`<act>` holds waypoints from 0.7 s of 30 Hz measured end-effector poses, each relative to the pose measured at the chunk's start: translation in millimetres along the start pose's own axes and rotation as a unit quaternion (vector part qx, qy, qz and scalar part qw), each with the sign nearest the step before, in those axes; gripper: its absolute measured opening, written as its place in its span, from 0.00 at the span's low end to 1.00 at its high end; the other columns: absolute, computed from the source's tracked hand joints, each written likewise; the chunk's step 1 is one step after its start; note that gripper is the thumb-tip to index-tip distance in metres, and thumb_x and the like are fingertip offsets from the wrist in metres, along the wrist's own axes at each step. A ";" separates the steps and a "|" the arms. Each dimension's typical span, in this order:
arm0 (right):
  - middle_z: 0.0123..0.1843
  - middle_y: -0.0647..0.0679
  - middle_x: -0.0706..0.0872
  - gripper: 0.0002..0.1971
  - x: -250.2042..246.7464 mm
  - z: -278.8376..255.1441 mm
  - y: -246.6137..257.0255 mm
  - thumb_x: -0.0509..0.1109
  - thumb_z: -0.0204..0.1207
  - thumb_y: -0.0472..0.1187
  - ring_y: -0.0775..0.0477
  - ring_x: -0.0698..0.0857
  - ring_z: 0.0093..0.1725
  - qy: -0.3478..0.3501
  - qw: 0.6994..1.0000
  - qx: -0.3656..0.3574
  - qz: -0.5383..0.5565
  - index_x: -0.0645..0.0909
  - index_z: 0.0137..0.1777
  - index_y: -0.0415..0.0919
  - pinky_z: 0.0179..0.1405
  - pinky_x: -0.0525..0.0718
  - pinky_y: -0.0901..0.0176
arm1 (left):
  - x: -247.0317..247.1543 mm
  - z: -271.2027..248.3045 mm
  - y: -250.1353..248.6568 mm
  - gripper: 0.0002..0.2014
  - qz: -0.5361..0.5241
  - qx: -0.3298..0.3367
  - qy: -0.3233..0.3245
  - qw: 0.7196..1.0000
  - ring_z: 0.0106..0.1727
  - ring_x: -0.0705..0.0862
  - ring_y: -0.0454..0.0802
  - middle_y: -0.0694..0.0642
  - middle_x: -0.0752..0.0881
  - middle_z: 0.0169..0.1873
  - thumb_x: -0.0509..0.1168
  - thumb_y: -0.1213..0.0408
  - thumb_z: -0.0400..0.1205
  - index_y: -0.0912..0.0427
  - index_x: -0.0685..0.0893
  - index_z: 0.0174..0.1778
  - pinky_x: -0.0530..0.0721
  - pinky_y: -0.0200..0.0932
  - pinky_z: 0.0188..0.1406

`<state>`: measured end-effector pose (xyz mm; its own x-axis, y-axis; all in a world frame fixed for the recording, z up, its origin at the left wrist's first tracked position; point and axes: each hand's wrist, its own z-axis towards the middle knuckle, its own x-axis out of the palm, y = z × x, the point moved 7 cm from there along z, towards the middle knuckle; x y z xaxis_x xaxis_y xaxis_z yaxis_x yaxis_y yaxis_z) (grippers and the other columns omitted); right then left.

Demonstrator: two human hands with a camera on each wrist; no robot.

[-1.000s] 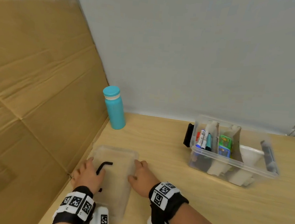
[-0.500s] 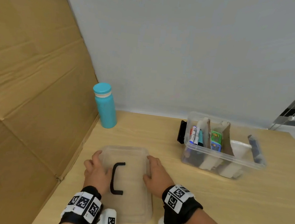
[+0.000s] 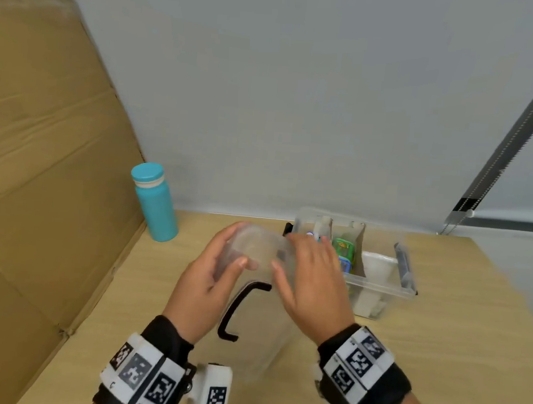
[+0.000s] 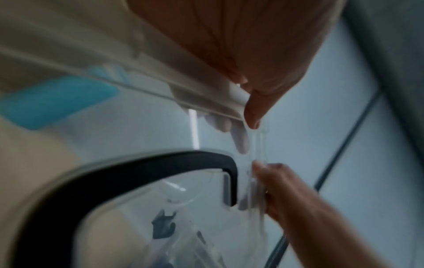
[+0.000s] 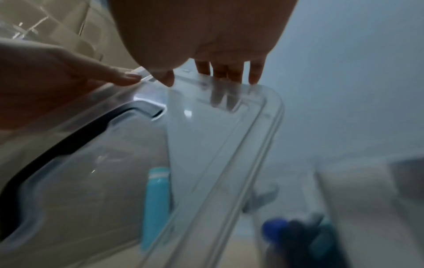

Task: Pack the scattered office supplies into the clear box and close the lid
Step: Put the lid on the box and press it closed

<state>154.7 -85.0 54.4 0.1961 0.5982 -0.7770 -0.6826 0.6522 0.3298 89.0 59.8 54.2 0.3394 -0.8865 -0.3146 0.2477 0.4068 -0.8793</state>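
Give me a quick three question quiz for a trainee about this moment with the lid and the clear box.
1. True or false: the lid is already seated on the clear box.
2. How many hands hold the lid? A) none B) one C) two
3. Fill in: the teal bottle stands beside the ____ panel.

Key:
1. False; it is held up, short of the box.
2. C: the left hand and the right hand grip opposite edges.
3. Cardboard.
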 end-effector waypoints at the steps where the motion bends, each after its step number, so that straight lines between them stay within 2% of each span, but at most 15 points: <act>1: 0.49 0.51 0.81 0.18 -17.7 4.4 -7.8 0.53 0.81 0.57 0.50 0.79 0.50 -0.014 1.000 -0.003 0.000 0.72 0.60 0.45 0.57 0.78 0.50 | 9.9 2.1 -9.9 0.21 0.014 0.012 0.001 1.000 0.60 0.84 0.42 0.50 0.87 0.55 0.61 0.59 0.83 0.43 0.70 0.74 0.81 0.36 0.56; 2: 0.42 0.54 0.78 0.15 -33.2 7.5 -16.0 0.53 0.81 0.57 0.52 0.77 0.41 -0.027 1.000 -0.008 -0.006 0.71 0.54 0.46 0.44 0.77 0.55 | 19.1 4.3 -18.3 0.21 0.018 0.023 -0.003 1.000 0.59 0.84 0.41 0.47 0.86 0.55 0.62 0.59 0.83 0.43 0.71 0.73 0.82 0.35 0.56; 4: 0.36 0.58 0.74 0.14 -61.8 10.1 -36.0 0.53 0.81 0.57 0.58 0.73 0.32 -0.060 0.998 -0.012 -0.022 0.70 0.51 0.47 0.30 0.69 0.66 | 34.1 7.1 -26.6 0.18 0.042 0.045 -0.020 0.998 0.59 0.83 0.35 0.39 0.84 0.57 0.63 0.58 0.83 0.43 0.73 0.69 0.81 0.34 0.57; 6: 0.33 0.59 0.74 0.16 -88.3 8.2 -66.0 0.52 0.82 0.58 0.63 0.73 0.28 -0.106 0.994 0.034 0.009 0.70 0.53 0.46 0.26 0.66 0.71 | 41.5 10.5 -21.4 0.20 0.160 0.044 -0.057 0.984 0.63 0.78 0.36 0.35 0.80 0.59 0.60 0.46 0.82 0.42 0.71 0.69 0.77 0.45 0.65; 8: 0.32 0.56 0.76 0.13 -107.3 2.2 -101.6 0.54 0.84 0.55 0.59 0.76 0.27 -0.158 0.979 0.103 0.083 0.68 0.53 0.46 0.23 0.71 0.65 | 41.6 11.1 -8.3 0.28 0.268 -0.001 -0.120 0.956 0.69 0.71 0.43 0.41 0.74 0.64 0.54 0.37 0.78 0.42 0.66 0.73 0.68 0.54 0.70; 10: 0.33 0.51 0.77 0.09 -114.4 -6.5 -132.5 0.56 0.84 0.50 0.57 0.77 0.28 -0.199 0.951 0.163 0.169 0.68 0.53 0.45 0.27 0.75 0.62 | 46.2 13.8 -1.5 0.33 0.264 -0.033 -0.158 0.951 0.74 0.64 0.46 0.46 0.68 0.70 0.54 0.35 0.77 0.44 0.59 0.76 0.60 0.57 0.73; 13: 0.34 0.52 0.75 0.08 -104.3 -16.9 -168.9 0.56 0.85 0.45 0.63 0.75 0.29 -0.224 0.910 0.233 0.261 0.68 0.53 0.40 0.29 0.73 0.69 | 74.6 32.3 4.0 0.36 0.171 -0.051 -0.098 0.979 0.78 0.60 0.43 0.44 0.65 0.75 0.56 0.38 0.80 0.47 0.51 0.81 0.56 0.53 0.78; 14: 0.36 0.52 0.77 0.09 -96.7 -17.5 -180.8 0.55 0.85 0.45 0.63 0.76 0.32 -0.209 0.903 0.260 0.270 0.68 0.55 0.39 0.31 0.74 0.67 | 84.6 41.7 7.2 0.35 0.143 -0.059 -0.074 0.985 0.78 0.62 0.44 0.45 0.67 0.75 0.55 0.39 0.80 0.47 0.53 0.81 0.59 0.53 0.79; 16: 0.43 0.48 0.81 0.11 -75.8 -16.2 -206.4 0.55 0.86 0.44 0.53 0.81 0.41 -0.134 0.894 0.326 0.275 0.68 0.61 0.38 0.39 0.79 0.57 | 101.3 63.3 16.9 0.29 0.166 -0.069 -0.041 0.983 0.76 0.67 0.48 0.44 0.72 0.71 0.50 0.40 0.82 0.47 0.63 0.78 0.64 0.58 0.78; 17: 0.48 0.45 0.82 0.13 -64.3 -15.7 -217.5 0.54 0.86 0.43 0.47 0.82 0.45 -0.088 0.888 0.359 0.273 0.67 0.65 0.38 0.45 0.83 0.51 | 108.4 73.3 23.9 0.28 0.203 -0.079 -0.027 0.976 0.77 0.67 0.50 0.43 0.73 0.70 0.48 0.41 0.83 0.48 0.64 0.77 0.61 0.60 0.79; 18: 0.53 0.43 0.81 0.15 -55.3 -15.3 -226.5 0.55 0.85 0.41 0.43 0.82 0.50 -0.051 0.884 0.384 0.262 0.66 0.69 0.38 0.52 0.83 0.45 | 115.3 82.2 35.3 0.28 0.241 -0.102 -0.010 0.965 0.81 0.63 0.52 0.45 0.70 0.75 0.46 0.42 0.84 0.49 0.62 0.79 0.55 0.61 0.81; 19: 0.57 0.41 0.80 0.17 -49.9 -14.1 -233.4 0.56 0.84 0.40 0.39 0.81 0.56 -0.027 0.888 0.394 0.235 0.66 0.70 0.37 0.59 0.81 0.42 | 121.4 89.1 46.1 0.29 0.264 -0.129 0.010 0.956 0.83 0.56 0.51 0.45 0.64 0.79 0.45 0.44 0.85 0.50 0.57 0.81 0.49 0.59 0.83; 20: 0.62 0.39 0.78 0.18 -47.6 -12.4 -239.3 0.57 0.83 0.39 0.36 0.77 0.62 -0.014 0.897 0.397 0.193 0.67 0.71 0.36 0.65 0.76 0.42 | 127.5 94.5 56.6 0.29 0.262 -0.147 0.033 0.953 0.84 0.54 0.51 0.46 0.61 0.81 0.45 0.44 0.86 0.52 0.55 0.82 0.48 0.57 0.83; 21: 0.65 0.37 0.75 0.19 -47.1 -11.2 -242.6 0.58 0.82 0.39 0.34 0.73 0.66 -0.001 0.906 0.397 0.145 0.67 0.72 0.35 0.68 0.71 0.44 | 132.7 98.7 63.5 0.30 0.234 -0.160 0.049 0.958 0.83 0.58 0.52 0.48 0.63 0.81 0.47 0.44 0.86 0.52 0.55 0.82 0.54 0.56 0.83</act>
<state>303.2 -276.6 4.9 0.0914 0.7985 -0.5951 0.0165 0.5963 0.8026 239.3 -10.2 -8.1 0.2538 -0.6464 -0.7196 -0.2072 0.6903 -0.6932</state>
